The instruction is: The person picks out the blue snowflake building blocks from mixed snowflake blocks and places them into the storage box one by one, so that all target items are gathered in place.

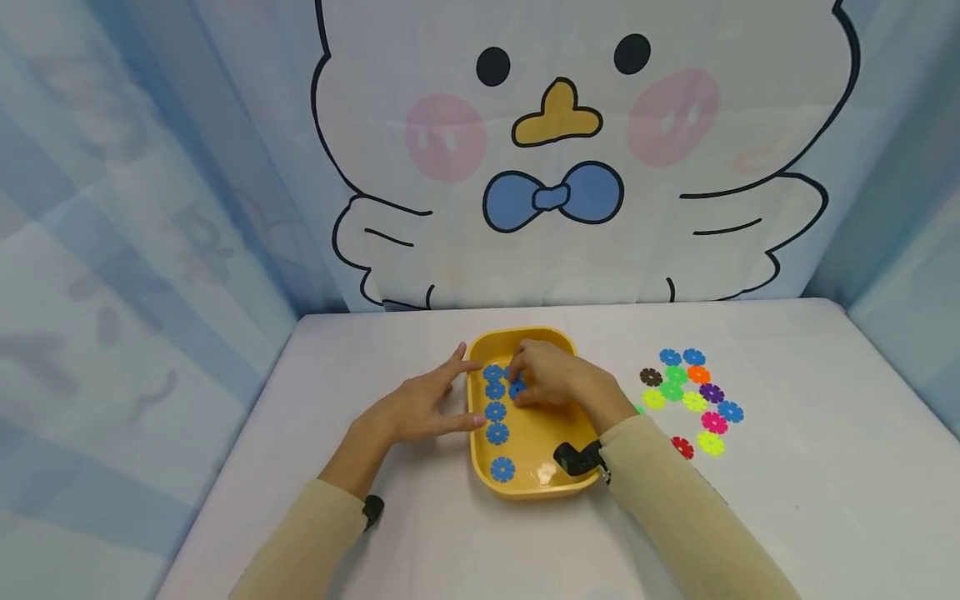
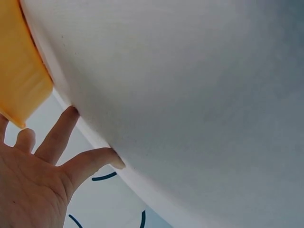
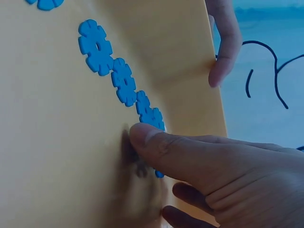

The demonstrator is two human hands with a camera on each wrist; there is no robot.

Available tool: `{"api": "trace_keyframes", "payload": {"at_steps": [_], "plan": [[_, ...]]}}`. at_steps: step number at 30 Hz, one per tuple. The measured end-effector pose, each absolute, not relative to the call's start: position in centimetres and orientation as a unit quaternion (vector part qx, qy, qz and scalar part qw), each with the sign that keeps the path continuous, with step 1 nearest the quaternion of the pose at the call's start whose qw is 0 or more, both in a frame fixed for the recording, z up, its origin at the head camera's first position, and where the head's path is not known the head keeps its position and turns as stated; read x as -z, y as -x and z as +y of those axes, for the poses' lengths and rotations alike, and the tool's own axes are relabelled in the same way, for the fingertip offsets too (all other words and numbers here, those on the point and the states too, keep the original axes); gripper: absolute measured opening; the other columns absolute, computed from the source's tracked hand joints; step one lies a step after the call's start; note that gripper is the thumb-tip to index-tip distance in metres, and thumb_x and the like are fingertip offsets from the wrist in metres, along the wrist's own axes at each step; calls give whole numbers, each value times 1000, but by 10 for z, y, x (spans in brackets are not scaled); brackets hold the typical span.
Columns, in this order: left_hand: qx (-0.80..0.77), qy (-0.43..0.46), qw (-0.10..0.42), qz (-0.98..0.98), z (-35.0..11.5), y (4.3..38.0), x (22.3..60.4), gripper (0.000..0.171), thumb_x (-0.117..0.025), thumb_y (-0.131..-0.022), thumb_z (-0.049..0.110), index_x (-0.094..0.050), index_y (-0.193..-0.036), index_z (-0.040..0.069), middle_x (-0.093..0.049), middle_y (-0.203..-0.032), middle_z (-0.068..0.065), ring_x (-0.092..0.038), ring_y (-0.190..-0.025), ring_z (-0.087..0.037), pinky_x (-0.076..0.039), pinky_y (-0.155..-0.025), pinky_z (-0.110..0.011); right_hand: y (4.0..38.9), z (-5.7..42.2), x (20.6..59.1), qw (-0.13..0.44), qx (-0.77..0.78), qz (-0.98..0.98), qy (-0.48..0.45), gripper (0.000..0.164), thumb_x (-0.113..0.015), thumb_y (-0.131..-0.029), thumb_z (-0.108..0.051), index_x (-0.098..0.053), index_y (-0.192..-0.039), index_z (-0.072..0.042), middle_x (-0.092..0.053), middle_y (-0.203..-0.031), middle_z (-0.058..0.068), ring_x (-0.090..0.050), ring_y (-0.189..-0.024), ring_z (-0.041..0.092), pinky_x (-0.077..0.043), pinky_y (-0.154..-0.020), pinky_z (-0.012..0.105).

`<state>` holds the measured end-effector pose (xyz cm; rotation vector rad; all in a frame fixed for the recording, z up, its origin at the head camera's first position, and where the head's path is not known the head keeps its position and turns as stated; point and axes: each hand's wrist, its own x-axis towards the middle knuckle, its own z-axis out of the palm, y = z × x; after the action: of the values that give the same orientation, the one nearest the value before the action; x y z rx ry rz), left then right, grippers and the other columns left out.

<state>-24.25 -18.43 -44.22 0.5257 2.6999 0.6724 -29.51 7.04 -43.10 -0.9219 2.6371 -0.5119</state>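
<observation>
A yellow tray [image 1: 551, 429] stands on the table with several blue flower-shaped plastic discs in it. Along its left side they form a column, the lowest disc [image 1: 502, 469] apart from the rest. My right hand [image 1: 555, 377] reaches inside, thumb and fingers curled about a blue disc [image 1: 517, 389] beside the column's upper end. In the right wrist view the thumb partly hides this blue disc [image 3: 159, 174]. My left hand [image 1: 420, 407] is at the tray's left rim, fingers spread, with thumb and forefinger tips by the edge. It holds nothing.
Right of the tray lie loose discs in several colours, among them a green disc [image 1: 675, 374], a purple disc [image 1: 712, 392] and a yellow disc [image 1: 711, 443]. The right forearm passes close to them. A printed curtain [image 1: 555, 258] hangs behind the white table [image 1: 390, 542].
</observation>
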Motion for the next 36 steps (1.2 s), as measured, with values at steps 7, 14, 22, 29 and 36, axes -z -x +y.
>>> {"api": "trace_keyframes", "payload": {"at_steps": [7, 14, 22, 29, 36], "plan": [[-235, -176, 151, 944, -181, 243, 441, 84, -66, -82, 77, -34, -155, 50, 1, -170, 22, -50, -143, -26, -44, -113, -57, 297, 72, 433, 148, 174, 920, 319, 26, -84, -88, -27, -77, -110, -16, -60, -123, 4, -57, -110, 21, -48, -107, 40], [-236, -173, 151, 944, -183, 242, 439, 87, -67, -82, 76, -33, -156, 47, 1, -170, 22, -45, -146, -26, -42, -114, -57, 296, 68, 432, 158, 180, 918, 316, 27, -84, -88, -24, -76, -113, -16, -60, -124, 4, -56, -114, 21, -47, -110, 40], [-234, -171, 145, 946, -181, 243, 439, 88, -66, -80, 79, -35, -156, 46, 3, -170, 22, -54, -139, -27, -47, -109, -58, 292, 69, 421, 148, 182, 914, 332, 28, -81, -91, -25, -75, -117, -15, -58, -128, 6, -55, -121, 25, -44, -114, 43], [-228, -170, 140, 948, -180, 241, 441, 85, -66, -82, 76, -36, -156, 47, 2, -170, 20, -57, -136, -26, -50, -106, -58, 282, 82, 397, 120, 214, 908, 341, 28, -80, -91, -26, -76, -116, -14, -59, -135, 8, -53, -132, 29, -42, -117, 49], [-233, -165, 142, 948, -179, 240, 441, 83, -68, -82, 75, -35, -154, 51, 0, -170, 21, -56, -137, -25, -47, -109, -58, 272, 113, 389, 59, 256, 897, 356, 20, -75, -96, -26, -74, -114, -16, -63, -126, 4, -58, -121, 30, -50, -107, 48]]}}
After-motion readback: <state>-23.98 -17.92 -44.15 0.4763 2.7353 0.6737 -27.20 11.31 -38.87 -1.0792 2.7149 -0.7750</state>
